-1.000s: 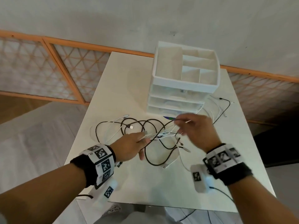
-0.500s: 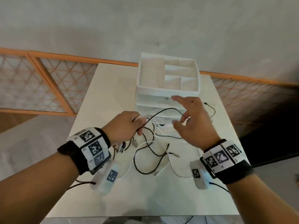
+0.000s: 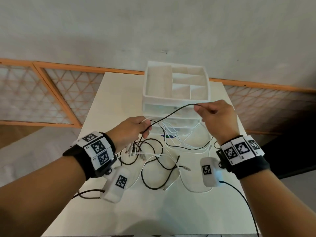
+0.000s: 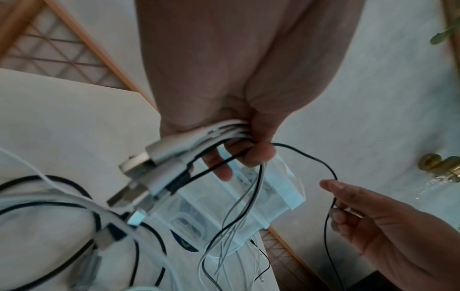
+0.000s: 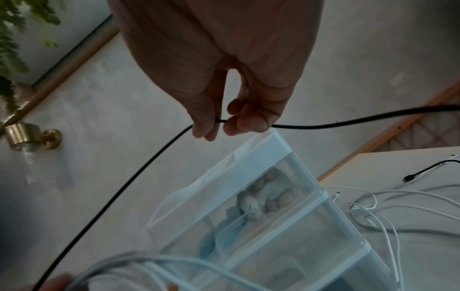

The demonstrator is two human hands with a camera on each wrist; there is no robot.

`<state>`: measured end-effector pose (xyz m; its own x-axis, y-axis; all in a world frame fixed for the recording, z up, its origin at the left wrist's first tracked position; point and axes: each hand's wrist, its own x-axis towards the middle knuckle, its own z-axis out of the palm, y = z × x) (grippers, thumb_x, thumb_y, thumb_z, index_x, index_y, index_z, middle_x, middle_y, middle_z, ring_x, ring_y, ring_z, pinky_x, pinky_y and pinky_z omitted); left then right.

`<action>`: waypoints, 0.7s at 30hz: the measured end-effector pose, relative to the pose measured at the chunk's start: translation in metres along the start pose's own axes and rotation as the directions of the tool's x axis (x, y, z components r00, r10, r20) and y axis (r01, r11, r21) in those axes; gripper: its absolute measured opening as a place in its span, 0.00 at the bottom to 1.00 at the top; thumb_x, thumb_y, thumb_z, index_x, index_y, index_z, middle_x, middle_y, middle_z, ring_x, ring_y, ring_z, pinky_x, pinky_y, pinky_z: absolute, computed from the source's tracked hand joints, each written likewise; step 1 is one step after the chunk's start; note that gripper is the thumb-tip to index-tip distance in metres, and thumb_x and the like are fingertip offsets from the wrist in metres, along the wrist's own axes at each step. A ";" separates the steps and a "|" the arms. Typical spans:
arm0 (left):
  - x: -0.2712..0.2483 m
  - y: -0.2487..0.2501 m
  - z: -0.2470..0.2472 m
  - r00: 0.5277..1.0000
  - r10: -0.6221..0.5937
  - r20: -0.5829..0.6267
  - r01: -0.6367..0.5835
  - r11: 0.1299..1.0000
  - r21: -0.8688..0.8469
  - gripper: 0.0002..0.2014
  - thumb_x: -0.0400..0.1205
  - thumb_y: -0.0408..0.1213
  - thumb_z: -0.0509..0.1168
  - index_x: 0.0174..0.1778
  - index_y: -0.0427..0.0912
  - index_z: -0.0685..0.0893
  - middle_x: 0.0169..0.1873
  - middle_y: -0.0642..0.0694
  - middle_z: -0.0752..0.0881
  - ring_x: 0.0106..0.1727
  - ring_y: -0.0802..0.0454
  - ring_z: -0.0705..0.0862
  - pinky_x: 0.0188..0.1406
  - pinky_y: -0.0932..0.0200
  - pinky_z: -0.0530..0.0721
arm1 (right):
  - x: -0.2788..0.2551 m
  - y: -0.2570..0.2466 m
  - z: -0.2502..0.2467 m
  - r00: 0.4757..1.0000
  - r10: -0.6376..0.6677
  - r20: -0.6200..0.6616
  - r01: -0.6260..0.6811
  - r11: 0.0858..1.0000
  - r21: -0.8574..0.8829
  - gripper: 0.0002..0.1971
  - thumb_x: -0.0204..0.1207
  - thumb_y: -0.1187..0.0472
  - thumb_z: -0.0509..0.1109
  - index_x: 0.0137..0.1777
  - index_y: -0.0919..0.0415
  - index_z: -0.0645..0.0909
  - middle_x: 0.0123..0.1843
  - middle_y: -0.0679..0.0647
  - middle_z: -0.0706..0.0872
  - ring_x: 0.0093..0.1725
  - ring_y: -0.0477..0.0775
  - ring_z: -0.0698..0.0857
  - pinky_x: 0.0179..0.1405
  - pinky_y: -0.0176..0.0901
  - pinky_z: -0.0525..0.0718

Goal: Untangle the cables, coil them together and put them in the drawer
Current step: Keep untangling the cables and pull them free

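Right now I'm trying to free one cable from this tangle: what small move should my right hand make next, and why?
Probably draw the right hand further up and away, sliding along the black cable it pinches. The left hand grips the bundled cable ends, and loops lie crossed on the table, so this strand likely isn't free.

White table (image 3: pixel 119 93), grey wall (image 3: pixel 153 23), orange lattice panels (image 3: pixel 25 93), brass fitting (image 5: pixel 32 135), green plant (image 5: pixel 12 39)

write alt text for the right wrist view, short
A right hand pinches a black cable between thumb and fingertips above a translucent drawer unit. White cables lie loose on the table beside it.
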<state>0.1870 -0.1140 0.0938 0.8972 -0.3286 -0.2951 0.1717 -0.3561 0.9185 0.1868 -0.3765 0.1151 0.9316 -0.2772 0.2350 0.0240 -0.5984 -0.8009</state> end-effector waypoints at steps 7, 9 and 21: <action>-0.004 -0.002 -0.002 0.998 -0.061 0.032 0.066 0.981 -0.180 0.14 0.91 0.39 0.53 0.43 0.38 0.76 0.27 0.46 0.73 0.31 0.49 0.80 0.36 0.55 0.78 | 0.015 0.009 -0.015 0.976 0.060 -0.210 -0.025 0.986 0.164 0.01 0.77 0.49 0.76 0.45 0.40 0.89 0.43 0.51 0.93 0.45 0.51 0.92 0.55 0.54 0.90; -0.004 -0.002 -0.003 0.998 -0.061 0.015 0.062 0.983 -0.174 0.14 0.91 0.39 0.54 0.44 0.38 0.77 0.26 0.48 0.70 0.27 0.52 0.72 0.32 0.56 0.76 | 0.013 0.016 -0.017 0.998 0.002 -0.059 -0.005 0.999 -0.052 0.06 0.78 0.50 0.74 0.49 0.47 0.92 0.42 0.51 0.92 0.44 0.53 0.90 0.53 0.49 0.88; -0.017 0.046 0.003 0.973 0.214 0.083 -0.229 0.924 0.307 0.18 0.86 0.46 0.62 0.35 0.39 0.84 0.15 0.54 0.73 0.16 0.62 0.70 0.22 0.68 0.66 | -0.037 -0.042 0.025 0.752 -0.117 0.649 0.260 0.957 -0.129 0.17 0.70 0.46 0.82 0.57 0.41 0.84 0.32 0.37 0.81 0.32 0.35 0.78 0.36 0.26 0.70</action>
<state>0.1785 -0.1278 0.1399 0.8764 -0.4683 -0.1123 -0.1717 -0.5218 0.8356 0.1599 -0.3222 0.1267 0.9330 0.3494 -0.0867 0.2187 -0.7414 -0.6344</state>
